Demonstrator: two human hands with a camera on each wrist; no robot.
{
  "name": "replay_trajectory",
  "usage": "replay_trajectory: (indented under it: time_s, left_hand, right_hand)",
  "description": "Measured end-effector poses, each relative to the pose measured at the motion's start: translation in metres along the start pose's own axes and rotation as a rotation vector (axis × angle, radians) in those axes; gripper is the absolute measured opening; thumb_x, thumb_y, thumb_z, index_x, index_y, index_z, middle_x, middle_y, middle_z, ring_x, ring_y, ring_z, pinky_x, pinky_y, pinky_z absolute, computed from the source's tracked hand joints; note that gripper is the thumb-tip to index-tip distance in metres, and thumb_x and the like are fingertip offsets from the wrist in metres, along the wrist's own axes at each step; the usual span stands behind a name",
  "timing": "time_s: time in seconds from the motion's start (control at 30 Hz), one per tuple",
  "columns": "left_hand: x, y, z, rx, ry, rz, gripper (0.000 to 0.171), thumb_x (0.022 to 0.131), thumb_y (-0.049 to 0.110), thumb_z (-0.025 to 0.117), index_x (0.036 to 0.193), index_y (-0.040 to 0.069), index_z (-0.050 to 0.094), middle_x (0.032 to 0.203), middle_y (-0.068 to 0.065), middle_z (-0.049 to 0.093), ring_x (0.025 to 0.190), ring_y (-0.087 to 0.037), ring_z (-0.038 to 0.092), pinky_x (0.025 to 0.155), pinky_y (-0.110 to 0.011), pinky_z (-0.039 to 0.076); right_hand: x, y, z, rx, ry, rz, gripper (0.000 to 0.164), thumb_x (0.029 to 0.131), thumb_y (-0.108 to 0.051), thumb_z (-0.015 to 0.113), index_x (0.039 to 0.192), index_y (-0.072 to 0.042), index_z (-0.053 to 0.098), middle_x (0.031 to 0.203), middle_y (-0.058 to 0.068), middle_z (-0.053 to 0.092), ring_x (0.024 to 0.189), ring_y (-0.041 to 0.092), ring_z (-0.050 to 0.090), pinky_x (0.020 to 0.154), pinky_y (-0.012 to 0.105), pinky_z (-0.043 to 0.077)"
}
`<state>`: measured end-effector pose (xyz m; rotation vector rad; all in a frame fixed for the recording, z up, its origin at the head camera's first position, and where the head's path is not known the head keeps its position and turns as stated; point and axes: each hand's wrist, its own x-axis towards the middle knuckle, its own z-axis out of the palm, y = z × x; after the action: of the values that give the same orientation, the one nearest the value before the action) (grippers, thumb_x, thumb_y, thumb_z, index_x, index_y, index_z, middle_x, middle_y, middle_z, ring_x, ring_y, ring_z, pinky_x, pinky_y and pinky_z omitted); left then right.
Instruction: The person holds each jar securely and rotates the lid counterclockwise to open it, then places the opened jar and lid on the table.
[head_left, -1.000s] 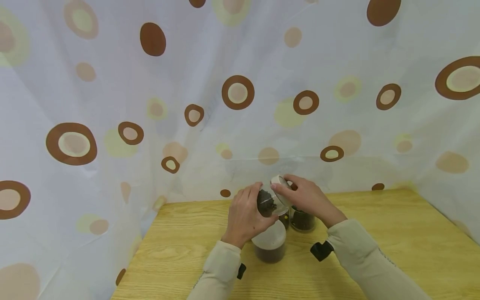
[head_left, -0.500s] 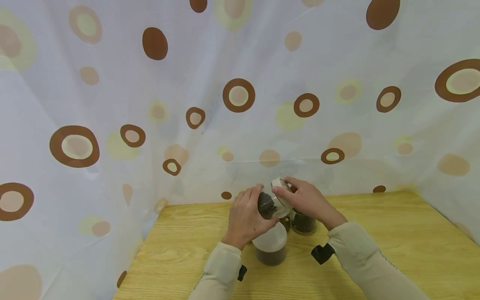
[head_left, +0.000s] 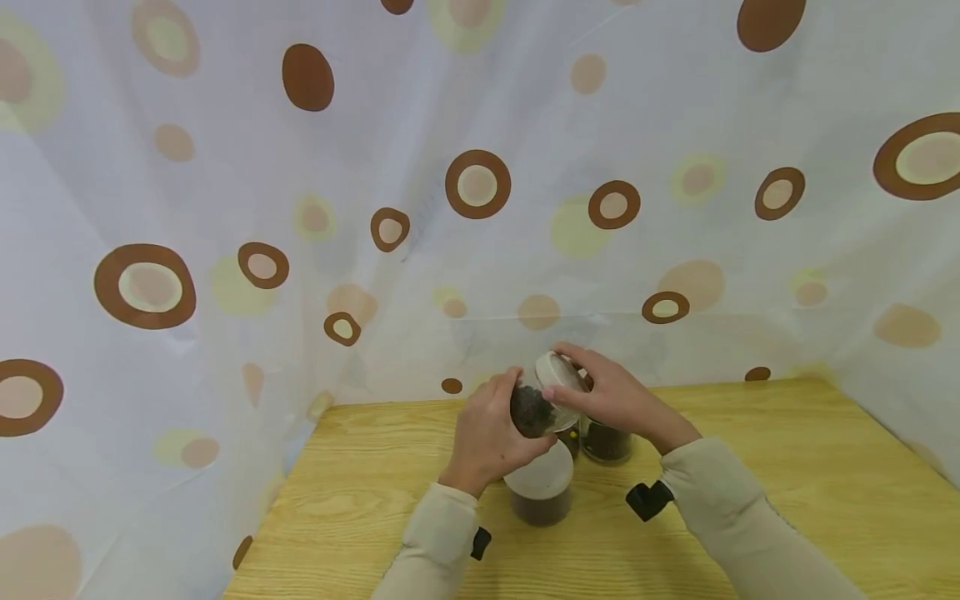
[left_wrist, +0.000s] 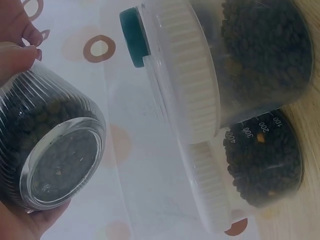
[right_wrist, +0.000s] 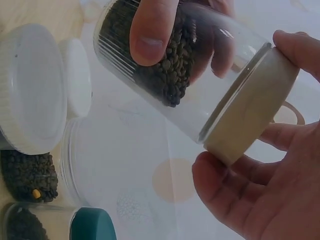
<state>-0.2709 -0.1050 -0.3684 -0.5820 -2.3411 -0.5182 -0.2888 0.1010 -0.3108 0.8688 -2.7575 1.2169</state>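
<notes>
My left hand [head_left: 487,433] grips the body of a clear ribbed glass jar [head_left: 529,412], tilted above the table. Dark, bean-like pieces fill part of the jar and slump toward its base in the right wrist view. With the thumb and fingers of my right hand [head_left: 622,400] I hold the cream lid [right_wrist: 252,105] by its edge, at the jar's mouth. From the left wrist view the jar's round base [left_wrist: 65,167] shows, with the dark pieces behind the glass. Just below my hands stands a wide white-lidded jar [head_left: 540,483].
Another jar of dark pieces [head_left: 606,442] stands at the back right of the group. A teal lid [left_wrist: 134,37] and a jar with measuring marks [left_wrist: 262,155] also show. The wooden table [head_left: 360,500] meets a dotted white curtain [head_left: 420,283] behind.
My right hand has shifted slightly left and up around the lid, and the lid's flat top faces the head camera more. My left hand stays on the jar with little movement.
</notes>
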Motion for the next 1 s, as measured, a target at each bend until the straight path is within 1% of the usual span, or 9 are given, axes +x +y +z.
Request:
replay_trajectory:
  time_s: [0.17, 0.27, 0.33, 0.4, 0.47, 0.53, 0.7, 0.83, 1.0]
  left_hand:
    - [-0.0012, -0.0010, 0.0022, 0.028, 0.008, 0.011, 0.085, 0.067, 0.047, 0.086, 0.136, 0.009, 0.054, 0.124, -0.005, 0.067, 0.103, -0.021, 0.068, 0.084, -0.037, 0.058]
    - [-0.0015, -0.0011, 0.0029, 0.032, 0.013, 0.011, 0.085, 0.067, 0.047, 0.087, 0.136, 0.010, 0.054, 0.124, -0.005, 0.067, 0.102, -0.021, 0.068, 0.086, -0.039, 0.057]
    - [-0.0018, -0.0008, 0.0036, 0.030, 0.018, 0.014, 0.086, 0.066, 0.047, 0.088, 0.135, 0.010, 0.054, 0.124, -0.005, 0.067, 0.102, -0.021, 0.068, 0.086, -0.040, 0.057]
    - [-0.0026, -0.0002, 0.0043, 0.031, 0.022, 0.012, 0.086, 0.065, 0.049, 0.088, 0.135, 0.010, 0.055, 0.124, -0.005, 0.068, 0.103, -0.021, 0.068, 0.086, -0.040, 0.057]
    - [-0.0034, 0.0004, 0.0052, 0.027, 0.026, 0.009, 0.087, 0.064, 0.049, 0.088, 0.134, 0.009, 0.055, 0.123, -0.005, 0.068, 0.103, -0.021, 0.069, 0.086, -0.041, 0.057]
    - [-0.0039, 0.0012, 0.0058, 0.025, 0.027, 0.004, 0.088, 0.064, 0.050, 0.088, 0.134, 0.009, 0.056, 0.123, -0.005, 0.068, 0.103, -0.021, 0.069, 0.086, -0.041, 0.057]
    - [-0.0040, 0.0023, 0.0072, 0.007, 0.033, -0.003, 0.092, 0.064, 0.053, 0.088, 0.136, 0.008, 0.054, 0.123, -0.007, 0.069, 0.105, -0.022, 0.069, 0.087, -0.043, 0.057]
    - [-0.0036, 0.0023, 0.0071, -0.002, 0.048, -0.009, 0.094, 0.063, 0.054, 0.089, 0.137, 0.008, 0.053, 0.123, -0.008, 0.069, 0.106, -0.023, 0.069, 0.088, -0.043, 0.057]
    - [-0.0042, 0.0036, 0.0082, 0.011, 0.047, 0.003, 0.094, 0.063, 0.056, 0.088, 0.137, 0.009, 0.054, 0.123, -0.007, 0.069, 0.107, -0.021, 0.069, 0.086, -0.043, 0.057]
  right_hand:
    - [-0.0020, 0.0044, 0.0005, -0.003, -0.018, 0.007, 0.076, 0.096, -0.044, 0.061, 0.155, -0.009, 0.030, 0.144, 0.024, 0.048, 0.104, 0.029, 0.062, 0.078, 0.038, 0.055]
    - [-0.0028, 0.0051, 0.0007, -0.005, -0.024, -0.002, 0.072, 0.100, -0.046, 0.053, 0.156, -0.008, 0.029, 0.147, 0.025, 0.045, 0.112, 0.036, 0.061, 0.087, 0.046, 0.055]
    - [-0.0040, 0.0053, 0.0008, 0.004, -0.034, 0.005, 0.070, 0.103, -0.047, 0.045, 0.157, -0.008, 0.026, 0.153, 0.025, 0.040, 0.124, 0.043, 0.055, 0.098, 0.054, 0.050]
    - [-0.0053, 0.0052, 0.0006, 0.013, -0.038, 0.017, 0.068, 0.106, -0.048, 0.037, 0.158, -0.007, 0.023, 0.158, 0.025, 0.032, 0.137, 0.048, 0.044, 0.108, 0.061, 0.040]
    - [-0.0068, 0.0046, 0.0000, 0.019, -0.030, 0.039, 0.068, 0.107, -0.048, 0.032, 0.158, -0.006, 0.021, 0.161, 0.025, 0.026, 0.144, 0.049, 0.033, 0.113, 0.064, 0.032]
    - [-0.0079, 0.0038, -0.0009, 0.008, -0.008, 0.055, 0.068, 0.107, -0.048, 0.029, 0.158, -0.004, 0.021, 0.162, 0.025, 0.023, 0.146, 0.049, 0.029, 0.114, 0.065, 0.029]
    - [-0.0093, 0.0024, -0.0041, -0.002, 0.031, 0.092, 0.069, 0.106, -0.051, 0.028, 0.156, -0.003, 0.028, 0.159, 0.025, 0.030, 0.143, 0.048, 0.036, 0.112, 0.063, 0.034]
    - [-0.0093, 0.0026, -0.0047, 0.019, 0.032, 0.099, 0.069, 0.105, -0.055, 0.028, 0.153, -0.005, 0.036, 0.156, 0.022, 0.038, 0.142, 0.046, 0.039, 0.112, 0.062, 0.035]
    - [-0.0104, 0.0046, -0.0050, 0.011, 0.036, 0.122, 0.068, 0.105, -0.056, 0.028, 0.151, -0.007, 0.041, 0.152, 0.021, 0.045, 0.132, 0.043, 0.051, 0.105, 0.058, 0.044]
